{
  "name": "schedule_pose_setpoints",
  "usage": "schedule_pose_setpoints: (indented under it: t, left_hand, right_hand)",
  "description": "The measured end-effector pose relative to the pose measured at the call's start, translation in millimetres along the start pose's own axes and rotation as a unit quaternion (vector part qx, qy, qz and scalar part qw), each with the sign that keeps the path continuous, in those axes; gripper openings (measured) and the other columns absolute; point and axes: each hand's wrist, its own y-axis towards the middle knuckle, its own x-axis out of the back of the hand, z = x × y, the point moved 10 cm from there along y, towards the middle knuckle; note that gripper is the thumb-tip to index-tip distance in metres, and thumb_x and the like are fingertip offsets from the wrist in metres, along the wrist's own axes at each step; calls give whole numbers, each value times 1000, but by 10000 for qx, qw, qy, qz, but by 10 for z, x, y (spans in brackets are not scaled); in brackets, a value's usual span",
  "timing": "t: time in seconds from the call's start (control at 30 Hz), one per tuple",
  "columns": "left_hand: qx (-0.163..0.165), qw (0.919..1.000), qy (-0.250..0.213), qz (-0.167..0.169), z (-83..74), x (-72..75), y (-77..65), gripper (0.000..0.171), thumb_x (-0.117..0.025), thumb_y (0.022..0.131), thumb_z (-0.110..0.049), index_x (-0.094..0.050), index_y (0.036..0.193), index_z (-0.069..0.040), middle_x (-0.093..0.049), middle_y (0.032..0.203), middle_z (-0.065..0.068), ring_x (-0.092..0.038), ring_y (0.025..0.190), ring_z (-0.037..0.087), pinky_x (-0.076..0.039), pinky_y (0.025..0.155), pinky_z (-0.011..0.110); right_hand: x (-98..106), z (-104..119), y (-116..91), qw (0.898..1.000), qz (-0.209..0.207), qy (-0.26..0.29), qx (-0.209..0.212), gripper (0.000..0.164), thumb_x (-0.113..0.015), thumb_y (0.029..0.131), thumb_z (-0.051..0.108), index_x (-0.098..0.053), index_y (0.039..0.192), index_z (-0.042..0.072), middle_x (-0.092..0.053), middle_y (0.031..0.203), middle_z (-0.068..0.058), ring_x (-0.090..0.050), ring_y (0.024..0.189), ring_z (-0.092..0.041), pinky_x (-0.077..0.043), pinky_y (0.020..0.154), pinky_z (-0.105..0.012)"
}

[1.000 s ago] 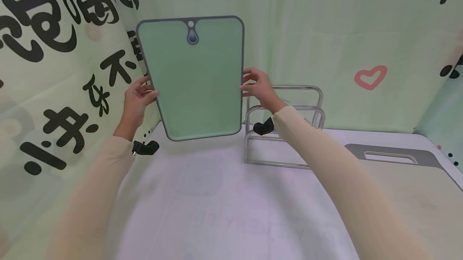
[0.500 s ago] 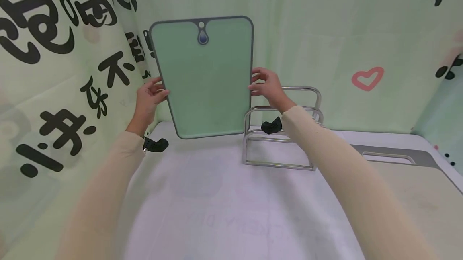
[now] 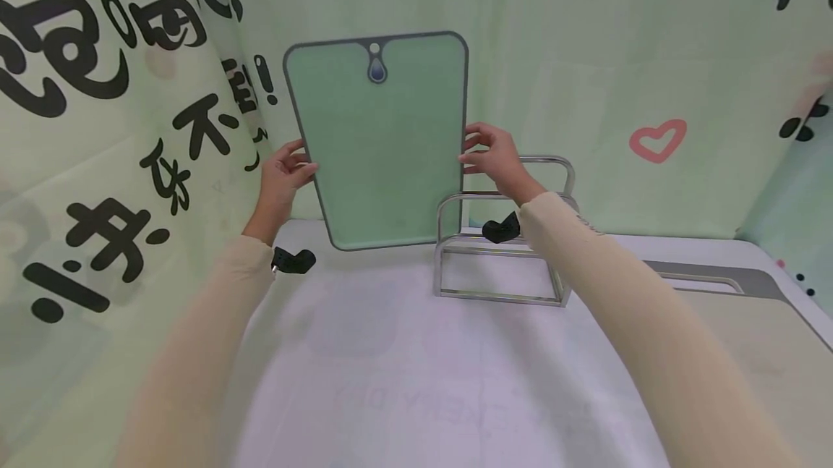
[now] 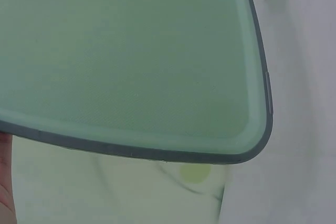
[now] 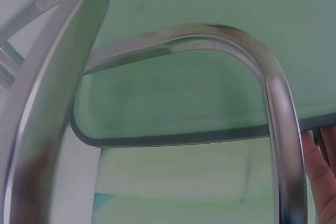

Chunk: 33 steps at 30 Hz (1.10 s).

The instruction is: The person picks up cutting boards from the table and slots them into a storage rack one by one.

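A green cutting board [image 3: 384, 142] with a grey rim and a hanging hole at its top stands upright between my hands, slightly tilted. My left hand [image 3: 281, 177] pinches its left edge, and my right hand [image 3: 496, 158] pinches the right edge. The board's lower right corner shows behind the near hoop of a metal rack [image 3: 501, 299]. In the right wrist view, the rack's tubes [image 5: 286, 129] cross in front of the board [image 5: 173, 98], and fingers [image 5: 317, 169] touch the rim. The left wrist view shows a corner of the board [image 4: 210, 103] over the white surface.
On the right, a beige board [image 3: 755, 359] with a grey handle end lies flat on the white table [image 3: 384, 352]. Pale green curtains [image 3: 586, 77] with black lettering and a red heart hang behind and at the left.
Both hands have carried the green cutting board to the right, so that its lower right corner now overlaps the rack's near hoop. The rack has stayed in place.
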Motion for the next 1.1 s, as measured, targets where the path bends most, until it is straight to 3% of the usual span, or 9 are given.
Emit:
schedule_pose_setpoints:
  t: [0.17, 0.53, 0.77, 1.1]
  left_hand:
    - [-40, 10000, -50, 44, 25, -60, -2, 32, -60, 87, 4, -61, 115, -13, -65, 82, -8, -62, 74, 5, -54, 71, 16]
    - [-53, 9998, -10, 181, 72, -214, 3, 34, -59, 88, 3, -59, 120, -8, -65, 84, -7, -61, 77, 5, -54, 73, 16]
    - [-13, 9998, -56, 192, 123, -319, 23, 32, -60, 87, 3, -60, 118, -8, -65, 83, -7, -62, 76, 6, -54, 73, 17]
    - [7, 9996, -113, 259, 208, -463, 34, 32, -61, 87, 3, -61, 116, -9, -65, 82, -7, -62, 74, 5, -55, 72, 18]
  right_hand:
    - [62, -41, -18, 10000, -27, -61, -48, 45, -60, 87, -5, -50, 130, 4, -53, 98, -3, -59, 80, -10, -58, 71, -28]
    - [216, -72, -79, 9999, -123, 57, -10, 48, -61, 85, -6, -49, 131, 1, -54, 96, -2, -61, 74, -6, -57, 67, -24]
    - [325, -91, -136, 9997, -175, -166, -30, 47, -61, 86, -5, -50, 131, 2, -54, 95, -1, -62, 75, -5, -58, 72, -28]
    - [472, -139, -209, 9996, -266, -33, 73, 44, -61, 85, -7, -50, 128, -1, -55, 91, 0, -62, 72, -4, -56, 64, -21]
